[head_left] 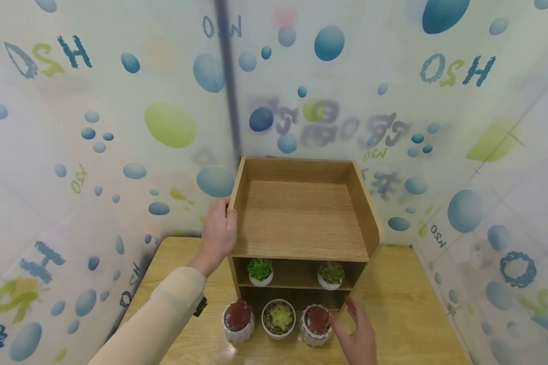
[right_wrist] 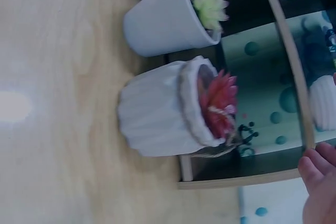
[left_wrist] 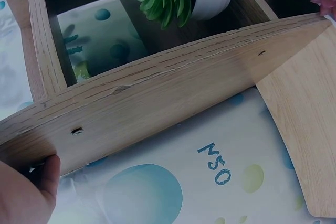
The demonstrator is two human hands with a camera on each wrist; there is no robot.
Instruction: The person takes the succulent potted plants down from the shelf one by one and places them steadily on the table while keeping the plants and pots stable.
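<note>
A small wooden shelf point(head_left: 301, 218) stands on the table against the wall. My left hand point(head_left: 218, 230) grips its left side panel point(left_wrist: 136, 114) toward the back; some fingers are hidden. Beside the lower right front edge is my right hand point(head_left: 358, 334), its fingers touching the shelf's edge in the right wrist view and the thumb apart, near a red succulent point(head_left: 318, 320) in a white pot. A pale green succulent point(head_left: 279, 317) and another red succulent point(head_left: 238, 317) stand in line with it before the shelf. Two green potted succulents, one left point(head_left: 260, 271) and one right point(head_left: 331, 275), occupy the upper compartment.
The light wooden table point(head_left: 406, 304) extends on both sides of the shelf. Behind and beside it hang white wall coverings point(head_left: 274, 91) printed with blue and green ovals. The three front pots stand close to the shelf's lower opening.
</note>
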